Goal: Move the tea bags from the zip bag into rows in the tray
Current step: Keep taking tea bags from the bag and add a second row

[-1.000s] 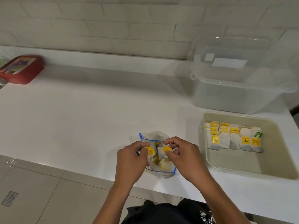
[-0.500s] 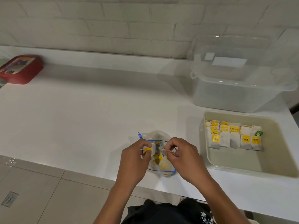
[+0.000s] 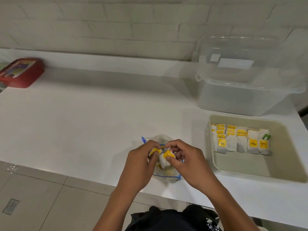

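- Zip bag (image 3: 166, 176): laid on the white tabletop (image 3: 83, 127), near its front edge, tea bags inside.
- Left hand (image 3: 140, 165): a yellow-tagged tea bag (image 3: 155, 150) was pinched above the bag.
- Right hand (image 3: 188, 162): a second tea bag (image 3: 164, 160) was pinched by thumb and forefinger.
- Tray (image 3: 250, 170): placed to the right; rows of tea bags (image 3: 241, 140) were lined along its far side.

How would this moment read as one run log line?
left hand: pinches yellow tag | right hand: pinches tea bag | over zip bag | tray: partly filled
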`<state>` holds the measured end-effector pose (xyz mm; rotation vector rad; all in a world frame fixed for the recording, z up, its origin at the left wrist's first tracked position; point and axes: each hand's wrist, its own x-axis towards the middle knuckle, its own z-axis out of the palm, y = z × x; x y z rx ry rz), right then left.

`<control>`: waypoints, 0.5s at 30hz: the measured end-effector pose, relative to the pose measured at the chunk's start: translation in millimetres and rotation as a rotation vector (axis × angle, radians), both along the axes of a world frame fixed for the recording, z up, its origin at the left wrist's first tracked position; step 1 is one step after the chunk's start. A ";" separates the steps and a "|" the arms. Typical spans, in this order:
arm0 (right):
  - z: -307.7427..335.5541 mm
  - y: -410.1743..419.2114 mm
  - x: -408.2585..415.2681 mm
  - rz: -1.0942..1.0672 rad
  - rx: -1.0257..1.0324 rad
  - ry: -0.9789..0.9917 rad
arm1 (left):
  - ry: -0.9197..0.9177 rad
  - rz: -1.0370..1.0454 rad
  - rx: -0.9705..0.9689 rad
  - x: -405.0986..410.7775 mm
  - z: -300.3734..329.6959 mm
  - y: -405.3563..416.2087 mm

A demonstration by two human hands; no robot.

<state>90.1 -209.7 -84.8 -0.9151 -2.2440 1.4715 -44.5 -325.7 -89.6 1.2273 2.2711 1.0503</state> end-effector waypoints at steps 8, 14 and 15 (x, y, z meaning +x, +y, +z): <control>12.5 17.1 15.3 -0.046 -0.021 0.101 | 0.041 -0.114 0.012 4.5 13.8 16.1; 26.8 36.1 34.0 -0.068 -0.071 0.188 | -0.021 -0.139 0.038 20.6 32.5 44.0; 29.0 39.6 38.0 -0.078 -0.082 0.202 | -0.034 -0.152 0.043 25.0 35.3 49.1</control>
